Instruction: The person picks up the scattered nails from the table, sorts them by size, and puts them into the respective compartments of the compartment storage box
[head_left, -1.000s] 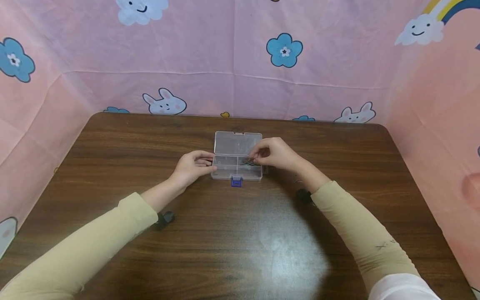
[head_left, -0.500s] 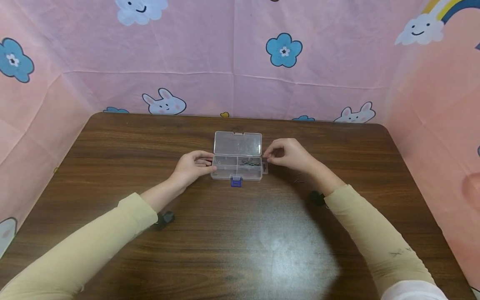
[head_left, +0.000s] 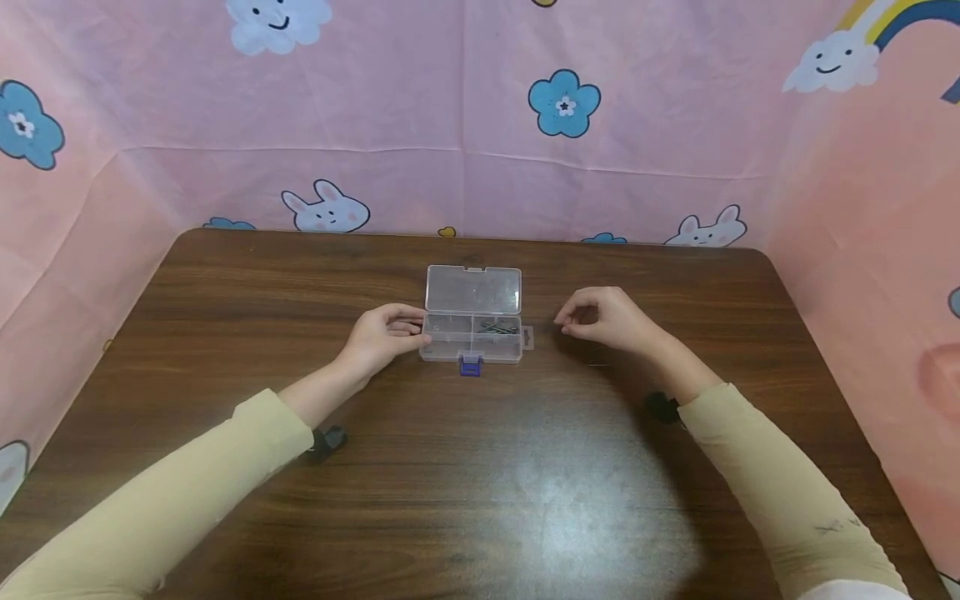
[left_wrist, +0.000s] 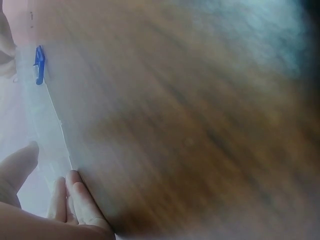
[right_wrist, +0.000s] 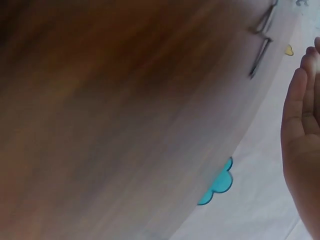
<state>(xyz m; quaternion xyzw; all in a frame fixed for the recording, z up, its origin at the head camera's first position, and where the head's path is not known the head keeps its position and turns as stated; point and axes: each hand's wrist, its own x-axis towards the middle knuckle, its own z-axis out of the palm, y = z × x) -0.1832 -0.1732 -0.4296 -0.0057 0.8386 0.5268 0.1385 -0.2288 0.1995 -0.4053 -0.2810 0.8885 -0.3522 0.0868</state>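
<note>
A clear plastic compartment box (head_left: 446,347) stands in the middle of the table with its lid (head_left: 473,290) raised and a blue latch (head_left: 470,367) at the front. Its back right compartment holds several thin metal screws or nails (head_left: 497,328). My left hand (head_left: 377,339) grips the box's left end between thumb and fingers. My right hand (head_left: 611,320) hovers to the right of the box, its fingers bent loosely and nothing visible in them. Beneath it, nail-like metal pieces (right_wrist: 260,57) lie on the table; in the head view they appear as a faint line (head_left: 598,364).
The brown wood table (head_left: 465,467) reaches back to a pink patterned cloth (head_left: 405,92) hung on three sides. A clear hanging tab (head_left: 528,337) sticks out from the box's right end. Dark wrist devices (head_left: 327,442) sit under both sleeves.
My right hand has drawn back from the screw compartment, moving right past the box's edge to above the loose metal pieces. My left hand has stayed on the box.
</note>
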